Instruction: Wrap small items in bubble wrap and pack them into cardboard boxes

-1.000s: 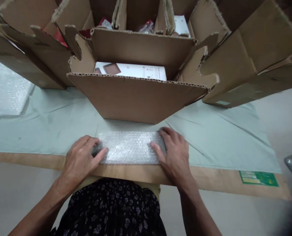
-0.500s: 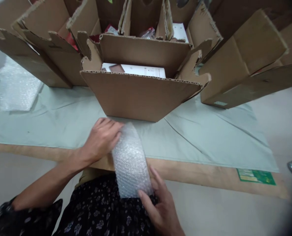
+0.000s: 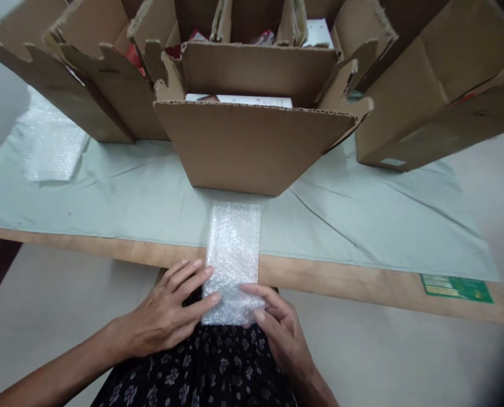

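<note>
Both hands flat, fingers extended: left hand [image 3: 167,311] and right hand [image 3: 279,325] press near end of bubble-wrapped parcel [image 3: 233,257], which overhangs table edge [image 3: 340,280], near side of cardboard box [image 3: 252,144].

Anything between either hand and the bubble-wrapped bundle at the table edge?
Nothing visible. The left hand has its fingers on the near left corner of the bubble-wrapped bundle, and the right hand touches its near right corner. The bundle's near end overhangs the table. The cardboard box stands just beyond its far end.
</note>
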Motion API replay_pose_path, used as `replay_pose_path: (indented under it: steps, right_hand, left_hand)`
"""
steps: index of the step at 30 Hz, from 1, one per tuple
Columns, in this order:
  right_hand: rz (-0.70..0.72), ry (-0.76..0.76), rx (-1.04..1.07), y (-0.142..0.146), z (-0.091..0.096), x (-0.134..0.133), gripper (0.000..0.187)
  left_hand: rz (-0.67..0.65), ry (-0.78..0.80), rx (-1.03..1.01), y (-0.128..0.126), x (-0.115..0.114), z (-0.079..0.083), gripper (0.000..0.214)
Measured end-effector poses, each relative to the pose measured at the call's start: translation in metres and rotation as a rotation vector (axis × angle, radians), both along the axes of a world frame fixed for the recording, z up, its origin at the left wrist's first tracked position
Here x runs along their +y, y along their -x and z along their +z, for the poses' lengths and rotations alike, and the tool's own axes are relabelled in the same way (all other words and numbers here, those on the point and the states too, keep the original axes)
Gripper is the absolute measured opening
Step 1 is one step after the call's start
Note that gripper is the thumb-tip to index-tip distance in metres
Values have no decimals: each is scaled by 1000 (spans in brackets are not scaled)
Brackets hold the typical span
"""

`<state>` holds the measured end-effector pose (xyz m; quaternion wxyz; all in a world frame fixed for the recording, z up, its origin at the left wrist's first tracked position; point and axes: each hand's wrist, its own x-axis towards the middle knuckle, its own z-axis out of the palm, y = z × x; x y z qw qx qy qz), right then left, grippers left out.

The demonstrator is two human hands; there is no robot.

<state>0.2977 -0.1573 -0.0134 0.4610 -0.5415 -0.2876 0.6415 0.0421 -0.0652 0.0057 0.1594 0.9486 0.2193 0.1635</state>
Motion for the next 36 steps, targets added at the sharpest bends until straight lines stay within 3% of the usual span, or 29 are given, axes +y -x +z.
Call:
replay_pose_path:
  steps: [3,6,9,13,15,17,21,24,27,30,34,36]
  right_hand:
    - [13,-49,76,2,0,-1,53]
    - [-56,-216,-7,-2,8,-7,55]
    - [-119,-465,-371,-3,20,-11,48]
    - [89,-835,-1026,5,26,12,50]
    - [193,-871,-1264,8,21,31,45]
    - [267,-853,-1371,8,16,48,38]
    - [332,-882,-1394,0,14,67,31]
    - [374,-920,-1335,-6,24,72,33]
    - [404,-865,-1212,-10,31,80,33]
    - [350,-787,-1078,-12,29,89,28]
    - [74,-823,-1246,-14,22,90,24]
    - [73,-871,-1361,-14,21,87,22]
  left_hand:
    - [117,9,-199,-17,-2,-10,51]
    - [292,223,-356,-33,7,-10,33]
    - [508,462,-358,-40,12,-4,33]
    - [649,633,-382,-47,14,-1,55]
    - [644,628,-373,-51,16,-2,59]
    - [617,563,-336,-52,19,-4,59]
    - [569,198,-330,-45,20,-5,63]
    - [425,9,-308,-37,18,-3,70]
    - [297,12,-299,-35,20,-2,60]
    - [322,92,-321,-43,32,-4,45]
    - [417,173,-292,-59,54,-5,32]
    - [481,168,-267,-65,64,-6,31]
